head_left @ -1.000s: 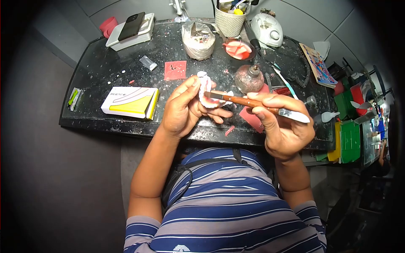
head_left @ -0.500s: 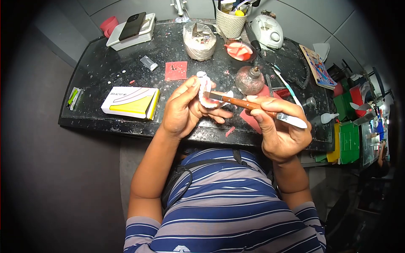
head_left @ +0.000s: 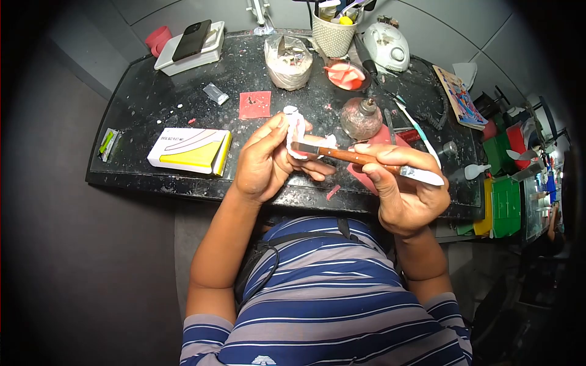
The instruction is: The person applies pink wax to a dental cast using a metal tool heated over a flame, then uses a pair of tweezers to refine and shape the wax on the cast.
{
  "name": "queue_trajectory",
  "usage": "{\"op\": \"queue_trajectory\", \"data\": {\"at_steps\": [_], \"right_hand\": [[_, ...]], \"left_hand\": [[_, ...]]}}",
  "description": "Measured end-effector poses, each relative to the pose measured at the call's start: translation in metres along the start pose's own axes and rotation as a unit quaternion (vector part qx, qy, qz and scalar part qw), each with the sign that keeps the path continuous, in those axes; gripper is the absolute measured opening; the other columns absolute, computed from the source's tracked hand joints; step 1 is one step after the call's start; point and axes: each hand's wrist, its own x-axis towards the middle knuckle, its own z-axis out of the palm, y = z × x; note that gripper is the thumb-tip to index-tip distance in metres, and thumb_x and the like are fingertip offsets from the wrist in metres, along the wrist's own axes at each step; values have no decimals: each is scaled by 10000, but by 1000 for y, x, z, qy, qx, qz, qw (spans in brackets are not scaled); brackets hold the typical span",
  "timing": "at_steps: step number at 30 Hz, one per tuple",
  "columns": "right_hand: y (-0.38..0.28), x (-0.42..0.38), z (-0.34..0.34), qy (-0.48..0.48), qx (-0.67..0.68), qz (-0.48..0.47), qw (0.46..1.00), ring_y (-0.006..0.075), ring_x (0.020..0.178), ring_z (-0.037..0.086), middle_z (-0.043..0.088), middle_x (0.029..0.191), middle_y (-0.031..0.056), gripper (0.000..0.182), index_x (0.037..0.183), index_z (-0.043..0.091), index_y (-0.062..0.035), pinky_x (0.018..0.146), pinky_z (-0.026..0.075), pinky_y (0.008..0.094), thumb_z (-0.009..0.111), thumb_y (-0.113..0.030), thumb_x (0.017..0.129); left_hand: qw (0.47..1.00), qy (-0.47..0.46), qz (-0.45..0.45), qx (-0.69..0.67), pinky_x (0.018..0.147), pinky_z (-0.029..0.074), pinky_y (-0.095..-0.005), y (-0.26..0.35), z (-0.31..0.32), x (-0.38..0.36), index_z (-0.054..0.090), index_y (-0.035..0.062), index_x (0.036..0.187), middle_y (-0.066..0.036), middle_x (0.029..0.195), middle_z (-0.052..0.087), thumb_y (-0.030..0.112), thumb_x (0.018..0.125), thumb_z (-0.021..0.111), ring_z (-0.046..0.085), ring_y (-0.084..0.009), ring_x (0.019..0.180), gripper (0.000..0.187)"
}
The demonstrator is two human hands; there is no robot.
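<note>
My left hand (head_left: 264, 155) is closed around a white dental cast (head_left: 292, 125) with pink wax on it, held up above the bench's front edge. In my right hand (head_left: 412, 186) is a wax knife (head_left: 349, 156) with a brown wooden handle and a white end. Its flat metal blade lies across the cast and appears to touch the pink wax. Behind the knife stands a round glass spirit lamp (head_left: 361, 118). Beneath it a pink wax sheet (head_left: 364, 175) lies partly hidden by my right hand. My left fingertips are partly hidden behind the cast.
On the black bench (head_left: 183, 113) are a yellow and white box (head_left: 190, 150), a square pink wax piece (head_left: 254, 105) and a plastic-wrapped pot (head_left: 289, 64). Farther back stand a bowl of pink wax (head_left: 346, 75), a tool basket (head_left: 333, 36) and a white device (head_left: 387, 46).
The knife blade has shifted slightly left and down over the cast. The cast has tilted a little in my left hand. Both hands keep their hold.
</note>
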Motion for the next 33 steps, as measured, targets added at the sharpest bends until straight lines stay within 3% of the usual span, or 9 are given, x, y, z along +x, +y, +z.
{"op": "queue_trajectory", "data": {"at_steps": [9,15,17,27,29,33], "right_hand": [[0,-3,-4,-7,-31,1,999,255,933,748,740,981,203,238,1049,635,83,848,607,343,785,45,867],[-3,1,-3,5,31,16,999,247,925,747,737,981,200,222,1046,637,83,830,607,333,772,60,872],[-3,2,-7,-37,-12,22,999,324,977,730,696,1016,248,164,1070,571,71,876,624,410,673,53,944],[-1,3,-8,-46,-12,34,998,330,986,730,698,1036,268,154,1080,561,69,890,622,407,652,48,957],[1,2,-7,-4,5,41,999,234,889,754,748,969,212,176,1023,639,67,797,608,311,756,13,905],[2,2,-3,15,33,38,999,225,883,753,752,960,199,171,1019,640,61,791,605,302,756,7,906]], "left_hand": [[1000,5,8,4,708,643,-536,-1,2,1,469,-26,1280,-333,1179,660,288,1121,308,723,-511,876,388],[1000,11,2,11,696,641,-534,0,1,0,460,-23,1289,-344,1166,660,287,1119,313,723,-508,859,383],[1000,13,0,-3,684,640,-528,0,1,1,464,-23,1285,-344,1156,663,289,1118,317,724,-507,844,382],[1000,7,3,9,684,641,-518,1,2,1,468,-31,1265,-339,1145,668,288,1112,335,724,-498,820,379],[1000,7,6,19,691,643,-519,1,2,1,470,-33,1262,-330,1127,673,277,1110,340,724,-492,830,369],[1000,1,6,11,693,643,-527,0,1,1,471,-33,1261,-318,1108,677,275,1108,344,724,-490,832,367]]}}
